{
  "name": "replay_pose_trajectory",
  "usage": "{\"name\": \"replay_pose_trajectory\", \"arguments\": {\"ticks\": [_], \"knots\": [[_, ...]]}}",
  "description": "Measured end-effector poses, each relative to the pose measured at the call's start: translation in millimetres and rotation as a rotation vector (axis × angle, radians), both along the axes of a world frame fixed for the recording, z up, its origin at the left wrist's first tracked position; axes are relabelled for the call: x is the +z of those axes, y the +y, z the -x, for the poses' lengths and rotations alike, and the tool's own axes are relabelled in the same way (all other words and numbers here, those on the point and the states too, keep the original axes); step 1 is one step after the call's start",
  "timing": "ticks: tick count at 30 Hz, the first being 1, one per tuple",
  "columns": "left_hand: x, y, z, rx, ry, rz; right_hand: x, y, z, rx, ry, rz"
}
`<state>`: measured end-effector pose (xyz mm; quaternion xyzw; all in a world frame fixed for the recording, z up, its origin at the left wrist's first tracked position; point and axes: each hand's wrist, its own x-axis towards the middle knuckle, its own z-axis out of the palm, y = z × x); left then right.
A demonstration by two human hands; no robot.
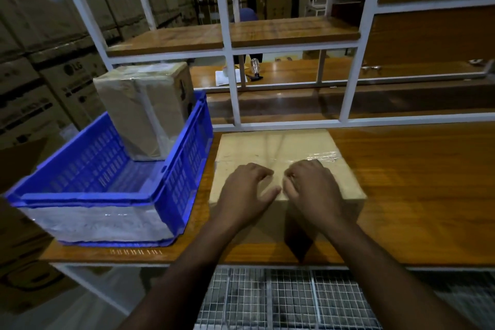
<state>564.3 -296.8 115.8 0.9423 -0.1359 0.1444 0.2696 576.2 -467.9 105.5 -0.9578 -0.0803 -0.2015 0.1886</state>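
Observation:
A flat cardboard box (278, 147) lies on the wooden worktable (417, 190), with clear tape across its top. Both my hands are on the top of the box near its front edge. My left hand (246, 190) rests there with bent fingers and the thumb spread out, fingertips touching the cardboard. My right hand (312, 186) sits close beside it with its fingers curled under at the tape seam. It is blurred, so whether it pinches the tape is unclear.
A blue plastic crate (184, 158) stands on the table to the left, with a taller taped cardboard box (144, 107) upright inside. A white shelf frame (235, 104) rises behind the table. Stacked cartons (40, 35) fill the left background. A wire grid (281, 300) lies below the table edge.

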Motion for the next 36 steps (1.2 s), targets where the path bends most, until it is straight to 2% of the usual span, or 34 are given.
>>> {"name": "replay_pose_trajectory", "arguments": {"ticks": [5,12,17,20,26,32,36], "knots": [[-14.5,-7.2,-2.1,0.059,-0.122,-0.088,-10.6,-3.6,2.1,0.01,-0.082,0.006],[-8.8,-3.4,-4.2,0.032,-0.053,-0.114,1.7,-12.9,-14.7,0.075,0.006,0.075],[-22.5,26.4,15.6,0.003,0.057,-0.384,-10.8,-45.9,6.4,0.176,0.015,0.12],[-32.7,49.9,23.0,0.081,0.051,-0.318,-20.8,-62.0,21.7,0.129,0.007,0.11],[-23.4,48.4,20.6,0.097,0.066,-0.343,-11.0,-58.0,16.2,0.132,-0.018,0.087],[-12.6,38.1,11.0,0.045,0.107,-0.361,-4.5,-51.0,3.1,0.23,0.107,0.237],[-3.8,22.5,-4.8,-0.014,0.15,-0.382,3.2,-36.9,-12.3,0.232,0.152,0.244]]}}
